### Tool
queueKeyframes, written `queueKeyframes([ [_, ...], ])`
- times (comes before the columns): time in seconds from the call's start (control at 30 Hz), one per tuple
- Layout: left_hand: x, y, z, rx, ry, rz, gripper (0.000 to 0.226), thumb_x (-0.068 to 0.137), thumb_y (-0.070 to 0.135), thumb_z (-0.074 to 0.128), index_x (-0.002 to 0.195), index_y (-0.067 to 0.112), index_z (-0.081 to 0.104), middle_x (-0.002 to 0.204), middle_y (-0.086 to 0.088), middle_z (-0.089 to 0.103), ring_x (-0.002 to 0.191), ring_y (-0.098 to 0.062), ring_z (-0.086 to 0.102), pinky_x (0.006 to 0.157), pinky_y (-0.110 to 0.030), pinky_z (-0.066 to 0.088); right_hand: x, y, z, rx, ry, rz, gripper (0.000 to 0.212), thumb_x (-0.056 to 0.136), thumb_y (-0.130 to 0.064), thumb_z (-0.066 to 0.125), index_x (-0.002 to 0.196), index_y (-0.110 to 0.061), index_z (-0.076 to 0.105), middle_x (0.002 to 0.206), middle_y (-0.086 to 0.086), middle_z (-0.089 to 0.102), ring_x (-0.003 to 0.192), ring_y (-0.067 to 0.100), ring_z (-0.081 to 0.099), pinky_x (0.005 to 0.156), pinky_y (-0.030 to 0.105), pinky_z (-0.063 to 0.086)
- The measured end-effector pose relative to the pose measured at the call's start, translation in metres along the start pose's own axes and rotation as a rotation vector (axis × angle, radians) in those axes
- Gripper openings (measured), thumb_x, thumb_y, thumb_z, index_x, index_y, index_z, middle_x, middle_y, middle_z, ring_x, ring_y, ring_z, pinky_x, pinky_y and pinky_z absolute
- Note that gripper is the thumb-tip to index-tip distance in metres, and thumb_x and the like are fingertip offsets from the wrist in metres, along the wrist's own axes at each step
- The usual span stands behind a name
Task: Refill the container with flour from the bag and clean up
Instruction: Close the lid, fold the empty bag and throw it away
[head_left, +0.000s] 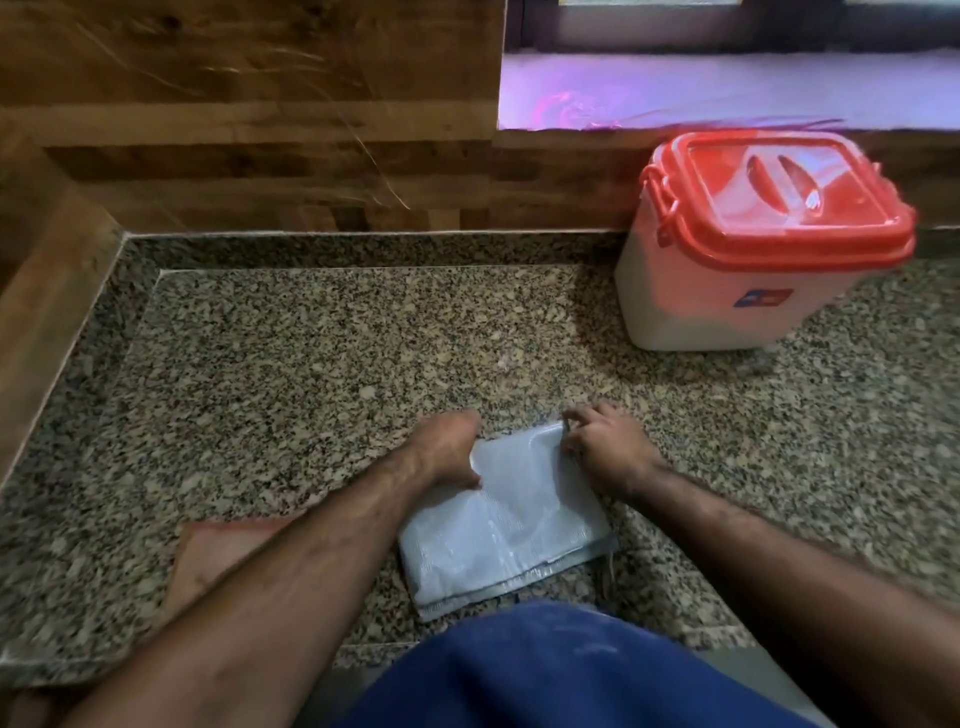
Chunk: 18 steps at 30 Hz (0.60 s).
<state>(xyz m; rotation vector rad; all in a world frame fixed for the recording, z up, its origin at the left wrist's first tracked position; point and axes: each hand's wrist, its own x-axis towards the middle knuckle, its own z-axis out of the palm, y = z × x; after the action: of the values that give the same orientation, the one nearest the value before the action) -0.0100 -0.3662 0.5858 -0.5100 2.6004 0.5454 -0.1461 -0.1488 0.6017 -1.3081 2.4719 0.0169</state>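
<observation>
A flat, folded white woven flour bag (506, 519) lies on the granite counter (311, 374) close to its front edge. My left hand (447, 449) rests on the bag's far left corner with the thumb pressing on the top surface. At the far right corner my right hand (605, 444) has curled fingers that pinch the bag's edge. A white plastic container (727, 291) with a red lid (779, 202) stands at the back right of the counter, lid shut and side clip down.
A brownish cloth (208, 556) lies on the counter under my left forearm. Wood-panelled walls border the counter at the back and the left. A window ledge (727, 88) sits above the container. My blue clothing fills the bottom of the view.
</observation>
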Motion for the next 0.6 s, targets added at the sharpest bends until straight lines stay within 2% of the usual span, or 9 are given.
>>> queueKeyframes([
  [0.1, 0.003, 0.004, 0.002, -0.083, -0.009, -0.092, 0.057, 0.071, 0.034, 0.1, 0.105, 0.022, 0.057, 0.102, 0.003, 0.062, 0.093, -0.018, 0.06, 0.063, -0.03, 0.039, -0.007, -0.009, -0.008, -0.027, -0.07, 0.041, 0.02, 0.099, -0.046, 0.066, 0.115, -0.041, 0.078, 0.169, -0.007, 0.037, 0.15, 0.028, 0.035, 0.118, 0.049, 0.042],
  [0.27, 0.001, 0.012, 0.002, -0.104, -0.003, -0.165, 0.054, 0.07, 0.029, 0.102, 0.1, 0.023, 0.058, 0.101, 0.003, 0.061, 0.097, -0.019, 0.061, 0.071, -0.03, 0.047, -0.017, -0.017, -0.009, -0.02, -0.123, 0.114, 0.026, 0.099, -0.049, 0.067, 0.123, -0.048, 0.073, 0.175, -0.003, 0.025, 0.153, 0.031, 0.03, 0.121, 0.055, 0.038],
  [0.4, -0.001, 0.017, -0.002, -0.11, -0.041, -0.205, 0.047, 0.074, 0.022, 0.099, 0.105, 0.019, 0.064, 0.105, 0.001, 0.067, 0.101, -0.021, 0.066, 0.085, -0.036, 0.062, -0.023, -0.019, -0.009, -0.044, -0.231, 0.15, 0.065, 0.092, -0.042, 0.076, 0.151, -0.051, 0.05, 0.177, 0.003, 0.014, 0.155, 0.035, 0.025, 0.122, 0.059, 0.031],
  [0.43, -0.002, 0.018, -0.003, -0.13, -0.033, -0.219, 0.044, 0.076, 0.017, 0.097, 0.105, 0.018, 0.065, 0.106, 0.0, 0.069, 0.1, -0.02, 0.067, 0.084, -0.036, 0.063, -0.023, -0.02, -0.01, -0.055, -0.249, 0.152, 0.073, 0.09, -0.041, 0.077, 0.154, -0.051, 0.044, 0.177, 0.005, 0.012, 0.156, 0.036, 0.023, 0.122, 0.06, 0.031],
  [0.47, -0.003, 0.019, -0.002, -0.156, -0.011, -0.226, 0.043, 0.076, 0.012, 0.096, 0.104, 0.016, 0.063, 0.105, 0.0, 0.069, 0.097, -0.019, 0.067, 0.076, -0.032, 0.062, -0.023, -0.02, -0.009, -0.066, -0.259, 0.154, 0.078, 0.089, -0.041, 0.079, 0.156, -0.052, 0.039, 0.178, 0.005, 0.011, 0.156, 0.037, 0.021, 0.122, 0.061, 0.03],
  [0.53, -0.006, 0.022, 0.0, -0.225, 0.034, -0.239, 0.047, 0.077, 0.005, 0.094, 0.101, 0.018, 0.056, 0.101, 0.002, 0.065, 0.088, -0.015, 0.062, 0.056, -0.023, 0.047, -0.023, -0.022, -0.007, -0.081, -0.264, 0.16, 0.083, 0.087, -0.043, 0.081, 0.156, -0.054, 0.036, 0.178, 0.006, 0.011, 0.157, 0.039, 0.019, 0.122, 0.063, 0.029],
  [0.6, -0.007, 0.022, 0.004, -0.274, 0.041, -0.252, 0.047, 0.078, 0.0, 0.092, 0.098, 0.021, 0.055, 0.101, 0.002, 0.064, 0.087, -0.014, 0.061, 0.052, -0.02, 0.039, -0.022, -0.023, -0.005, -0.107, -0.276, 0.159, 0.087, 0.085, -0.046, 0.082, 0.157, -0.053, 0.035, 0.176, 0.007, 0.014, 0.156, 0.04, 0.018, 0.121, 0.064, 0.028],
])
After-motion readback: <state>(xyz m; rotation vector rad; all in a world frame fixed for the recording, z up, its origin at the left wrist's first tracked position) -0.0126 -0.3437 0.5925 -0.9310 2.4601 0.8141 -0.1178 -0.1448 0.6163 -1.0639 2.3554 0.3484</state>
